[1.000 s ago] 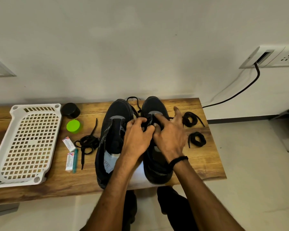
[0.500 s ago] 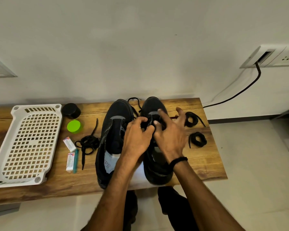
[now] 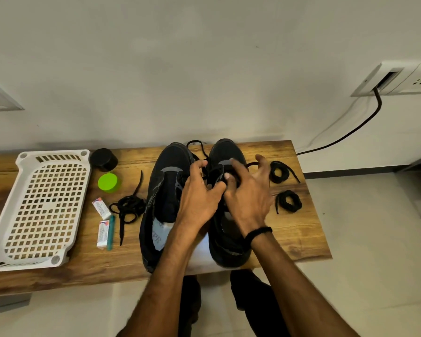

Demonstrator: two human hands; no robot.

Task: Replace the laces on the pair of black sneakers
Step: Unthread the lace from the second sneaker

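Note:
Two black sneakers stand side by side on a wooden bench, toes toward the wall: the left sneaker and the right sneaker. Both hands work over the right sneaker's tongue. My left hand pinches the black lace and tongue there. My right hand pinches the same spot with thumb and forefinger, its other fingers spread. A lace loop lies between the toes. A loose tangled lace lies left of the shoes. Two coiled laces lie to the right.
A white perforated basket sits at the bench's left end. Near it are a black round container, a green lid, two small cartons and a teal pen. A wall socket with a black cable is right.
My right hand has spread its outer fingers wider toward the coiled laces and its forefinger has shifted on the tongue. My left hand has stayed in place on the lace.

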